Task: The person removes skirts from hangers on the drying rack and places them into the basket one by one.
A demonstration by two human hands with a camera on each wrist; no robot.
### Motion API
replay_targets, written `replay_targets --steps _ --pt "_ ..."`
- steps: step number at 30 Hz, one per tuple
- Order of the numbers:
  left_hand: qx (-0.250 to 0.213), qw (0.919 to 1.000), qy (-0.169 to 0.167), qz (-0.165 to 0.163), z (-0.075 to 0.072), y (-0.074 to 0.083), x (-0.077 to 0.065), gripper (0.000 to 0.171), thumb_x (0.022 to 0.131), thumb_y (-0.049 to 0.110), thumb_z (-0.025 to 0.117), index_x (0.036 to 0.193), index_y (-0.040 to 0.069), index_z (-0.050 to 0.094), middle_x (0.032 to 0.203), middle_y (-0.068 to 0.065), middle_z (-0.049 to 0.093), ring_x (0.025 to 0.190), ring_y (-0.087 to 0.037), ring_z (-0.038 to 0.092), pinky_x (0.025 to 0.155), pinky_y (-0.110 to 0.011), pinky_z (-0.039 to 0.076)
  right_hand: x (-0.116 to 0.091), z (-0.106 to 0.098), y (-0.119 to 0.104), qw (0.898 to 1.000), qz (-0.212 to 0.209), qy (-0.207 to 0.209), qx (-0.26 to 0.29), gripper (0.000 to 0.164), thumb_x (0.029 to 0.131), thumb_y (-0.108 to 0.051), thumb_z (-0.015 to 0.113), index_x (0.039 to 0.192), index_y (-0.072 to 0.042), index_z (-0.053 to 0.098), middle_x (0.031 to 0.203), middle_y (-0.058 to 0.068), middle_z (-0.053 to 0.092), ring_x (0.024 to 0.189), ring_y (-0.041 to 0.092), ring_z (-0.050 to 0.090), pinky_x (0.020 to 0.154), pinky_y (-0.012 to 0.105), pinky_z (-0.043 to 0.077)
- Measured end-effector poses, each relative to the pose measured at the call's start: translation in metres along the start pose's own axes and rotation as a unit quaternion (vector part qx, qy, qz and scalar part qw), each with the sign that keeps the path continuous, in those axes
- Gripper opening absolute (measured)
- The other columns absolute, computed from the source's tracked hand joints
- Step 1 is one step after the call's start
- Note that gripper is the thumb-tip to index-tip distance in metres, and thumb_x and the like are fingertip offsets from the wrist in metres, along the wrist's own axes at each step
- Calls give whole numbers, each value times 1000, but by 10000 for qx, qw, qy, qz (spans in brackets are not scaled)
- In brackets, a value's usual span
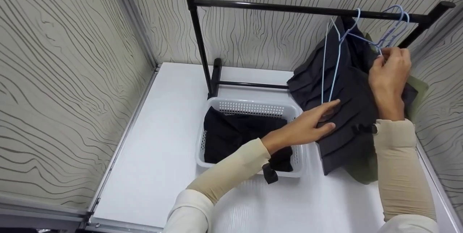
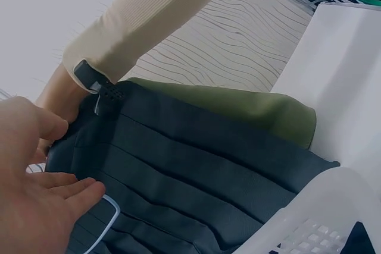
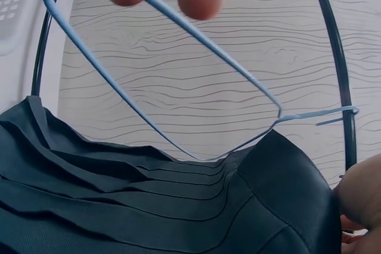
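Note:
A dark pleated skirt (image 1: 347, 99) hangs at the right end of the black rack. A light blue hanger (image 1: 339, 52) is hooked on the rail, its narrow loop pointing down in front of the skirt. My left hand (image 1: 304, 126) reaches across, fingers extended and thumb apart, fingertips at the loop's lower end; the left wrist view shows the hanger's end (image 2: 113, 212) beside those fingers. Higher up, my right hand (image 1: 390, 70) pinches a second blue hanger (image 1: 379, 46) just below its hook, by the skirt's top. The right palm is hidden.
A white plastic basket (image 1: 249, 102) holding dark folded cloth (image 1: 231, 135) stands on the white table (image 1: 141, 146). The black rail (image 1: 275, 7) spans the back. Green cloth (image 1: 365, 169) hangs behind the skirt. Patterned walls (image 1: 65, 81) enclose the left, back and right.

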State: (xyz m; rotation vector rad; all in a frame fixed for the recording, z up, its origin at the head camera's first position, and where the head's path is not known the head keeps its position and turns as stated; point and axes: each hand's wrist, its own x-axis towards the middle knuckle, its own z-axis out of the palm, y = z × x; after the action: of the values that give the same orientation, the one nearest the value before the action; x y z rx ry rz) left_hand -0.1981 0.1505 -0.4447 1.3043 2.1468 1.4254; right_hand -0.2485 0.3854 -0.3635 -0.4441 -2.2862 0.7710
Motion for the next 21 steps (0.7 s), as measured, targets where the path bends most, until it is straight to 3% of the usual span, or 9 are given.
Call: replay_targets --steps 5,10,19,21 --pt "134 9998 12 -163 -2 2 1 65 112 23 56 170 17 26 174 3 33 152 -8 45 120 -12 33 -1 -10 -7 9997 33 123 -218 37 108 -8 43 133 8 65 133 28 58 119 46 58 108 56 44" --pt "162 9998 89 -74 -3 2 3 65 112 21 56 170 15 26 174 1 33 153 -9 42 121 -12 30 -4 -24 -15 9983 198 201 -506 38 106 -11 44 133 3 68 135 24 59 119 44 59 106 57 45" --pt "388 9990 217 32 -7 1 4 67 111 19 58 169 11 26 175 -5 32 160 -6 26 127 -15 22 -14 -51 -23 9938 402 518 -894 37 106 -14 44 129 0 69 118 5 56 116 43 60 104 59 45" --pt "360 9991 220 72 -7 1 4 67 111 18 58 169 10 26 175 -6 32 161 -7 26 127 -15 22 -16 -56 -23 9925 496 611 -939 37 104 -14 45 128 0 69 112 -6 53 114 41 60 103 57 45"
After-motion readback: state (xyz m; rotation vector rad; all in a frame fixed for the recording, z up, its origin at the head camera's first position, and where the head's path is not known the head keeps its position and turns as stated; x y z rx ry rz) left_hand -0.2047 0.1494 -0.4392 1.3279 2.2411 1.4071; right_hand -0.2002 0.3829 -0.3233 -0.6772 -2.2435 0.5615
